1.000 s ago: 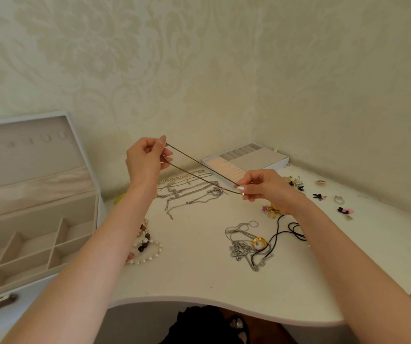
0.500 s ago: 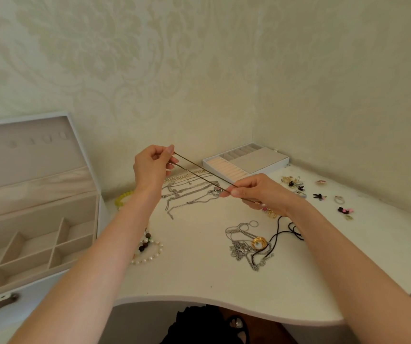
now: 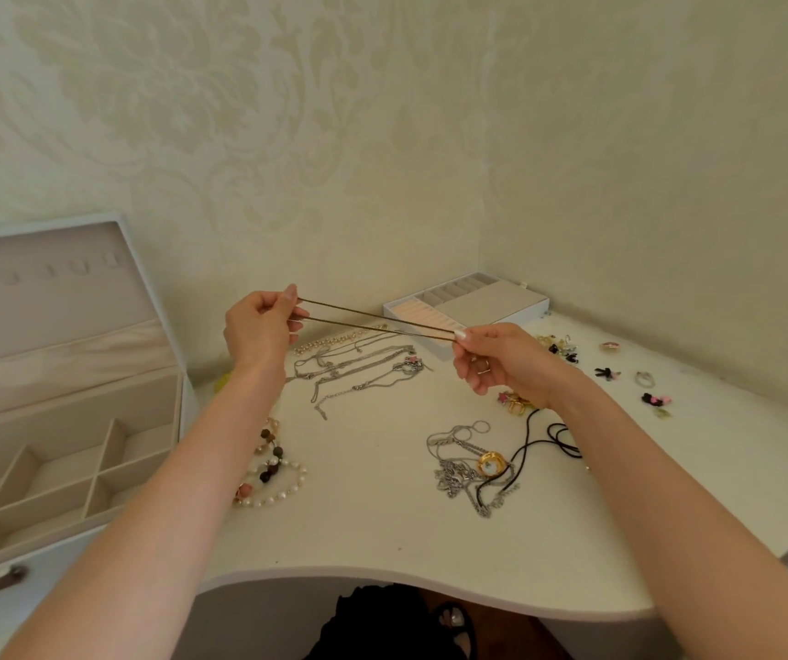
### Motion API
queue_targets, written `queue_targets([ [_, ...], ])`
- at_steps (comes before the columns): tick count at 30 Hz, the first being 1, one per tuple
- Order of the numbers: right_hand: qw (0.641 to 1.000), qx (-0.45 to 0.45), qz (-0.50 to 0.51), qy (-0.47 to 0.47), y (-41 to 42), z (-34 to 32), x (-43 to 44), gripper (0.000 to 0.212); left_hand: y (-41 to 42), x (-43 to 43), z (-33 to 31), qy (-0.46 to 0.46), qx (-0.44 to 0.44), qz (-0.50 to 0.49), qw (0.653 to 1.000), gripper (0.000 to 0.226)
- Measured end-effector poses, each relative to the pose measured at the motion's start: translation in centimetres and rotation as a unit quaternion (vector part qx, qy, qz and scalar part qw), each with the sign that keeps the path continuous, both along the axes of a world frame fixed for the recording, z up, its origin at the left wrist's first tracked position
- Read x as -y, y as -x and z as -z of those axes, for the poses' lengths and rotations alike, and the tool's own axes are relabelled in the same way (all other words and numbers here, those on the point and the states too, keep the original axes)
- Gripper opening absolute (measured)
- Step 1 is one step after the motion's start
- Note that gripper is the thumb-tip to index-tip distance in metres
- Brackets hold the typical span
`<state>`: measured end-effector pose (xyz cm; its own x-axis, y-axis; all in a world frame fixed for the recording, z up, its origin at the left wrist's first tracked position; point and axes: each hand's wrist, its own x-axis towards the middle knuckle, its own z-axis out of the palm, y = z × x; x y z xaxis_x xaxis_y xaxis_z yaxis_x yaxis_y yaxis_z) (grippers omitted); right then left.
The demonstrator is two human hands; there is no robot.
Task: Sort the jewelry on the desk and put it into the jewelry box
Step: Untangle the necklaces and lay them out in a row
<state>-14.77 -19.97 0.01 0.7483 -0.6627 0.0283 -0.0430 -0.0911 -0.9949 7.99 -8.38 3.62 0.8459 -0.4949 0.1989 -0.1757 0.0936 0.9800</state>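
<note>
The jewelry box (image 3: 68,402) stands open at the left of the worktop (image 3: 373,526). I see nothing in the compartments that face me, and over the last second nothing lying on the worktop has shifted. What moved is the pair of hands above it. The left hand (image 3: 258,333) has dropped a little and drawn outward, and the right hand (image 3: 501,359) has turned so that its pinch sits higher. The thin gold chain (image 3: 373,321) sloped steeply down to the right a second ago, then was briefly held shorter. Now it runs nearly level and taut as a doubled strand. Each grip is closed on it, thumb and forefinger pinching one end, with the other fingers curled. The chain hangs in the air over the row of silver chains (image 3: 358,369), touching none of them and well apart from the box. I judge it straightened and checked for knots, ready to be laid out or stowed, though that step is not yet done.
</note>
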Motion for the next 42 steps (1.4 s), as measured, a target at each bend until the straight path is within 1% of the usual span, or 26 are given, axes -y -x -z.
queue_targets([
  [3, 1.000, -0.010, 0.015, -0.011, 0.0, 0.1, 0.1, 0.029, 0.1, 0.0, 0.6, -0.001, -0.001, -0.004, 1.000, 0.017],
  [6, 0.999, -0.021, 0.036, -0.012, 0.1, 0.1, 0.2, 0.029, 0.1, 0.0, 0.8, -0.006, 0.024, -0.009, 1.000, 0.017],
  [10, 0.994, -0.045, 0.095, 0.018, 0.3, 0.4, 0.6, 0.027, 0.1, -0.2, 0.7, -0.043, 0.056, 0.031, 0.997, 0.013],
  [12, 0.994, -0.019, 0.105, -0.002, 0.2, 0.5, 0.8, 0.024, 0.0, -0.4, 0.9, -0.062, 0.056, 0.058, 0.995, 0.012],
  [14, 0.993, 0.025, 0.108, -0.040, 0.1, 0.6, 0.9, 0.018, -0.1, -0.6, 1.1, -0.087, 0.052, 0.081, 0.992, 0.011],
  [17, 0.986, 0.081, 0.122, -0.083, 0.2, 0.7, 1.2, 0.014, -0.2, -1.0, 1.6, -0.123, 0.041, 0.095, 0.987, 0.012],
  [19, 0.981, 0.104, 0.134, -0.096, 0.2, 0.8, 1.3, 0.014, -0.2, -1.5, 1.9, -0.136, 0.028, 0.112, 0.984, 0.013],
  [22, 0.977, 0.115, 0.156, -0.092, 0.1, 0.9, 1.3, 0.016, 0.0, -2.1, 2.3, -0.168, 0.016, 0.141, 0.975, 0.012],
  [24, 0.975, 0.112, 0.175, -0.074, -0.1, 1.0, 1.2, 0.016, 0.1, -2.5, 2.9, -0.212, 0.052, 0.134, 0.967, 0.016],
  [26, 0.975, 0.102, 0.193, -0.043, -0.3, 1.3, 1.0, 0.016, 0.0, -2.8, 3.7, -0.260, 0.114, 0.127, 0.950, 0.018],
  [28, 0.972, 0.069, 0.224, 0.008, -0.8, 1.7, 1.0, 0.015, 0.0, -3.0, 4.4, -0.303, 0.171, 0.131, 0.928, 0.019],
  [31, 0.957, 0.000, 0.274, 0.097, -1.8, 2.1, 1.3, 0.013, 0.3, -3.4, 4.9, -0.344, 0.246, 0.128, 0.897, 0.023],
  [33, 0.948, -0.048, 0.284, 0.136, -2.5, 2.2, 1.5, 0.014, 0.5, -3.6, 5.0, -0.347, 0.268, 0.135, 0.889, 0.025],
  [35, 0.942, -0.102, 0.276, 0.163, -3.0, 2.3, 1.6, 0.014, 0.4, -3.8, 5.2, -0.340, 0.264, 0.149, 0.890, 0.024],
  [37, 0.928, -0.161, 0.262, 0.209, -3.3, 2.7, 1.5, 0.015, 0.2, -3.9, 5.3, -0.351, 0.274, 0.148, 0.883, 0.023],
  [39, 0.910, -0.194, 0.246, 0.272, -3.6, 3.0, 1.3, 0.016, 0.2, -4.0, 5.3, -0.382, 0.305, 0.129, 0.863, 0.022],
  [42, 0.899, -0.204, 0.239, 0.306, -4.2, 3.2, 1.1, 0.014, 0.4, -4.2, 5.1, -0.432, 0.358, 0.084, 0.824, 0.016],
])
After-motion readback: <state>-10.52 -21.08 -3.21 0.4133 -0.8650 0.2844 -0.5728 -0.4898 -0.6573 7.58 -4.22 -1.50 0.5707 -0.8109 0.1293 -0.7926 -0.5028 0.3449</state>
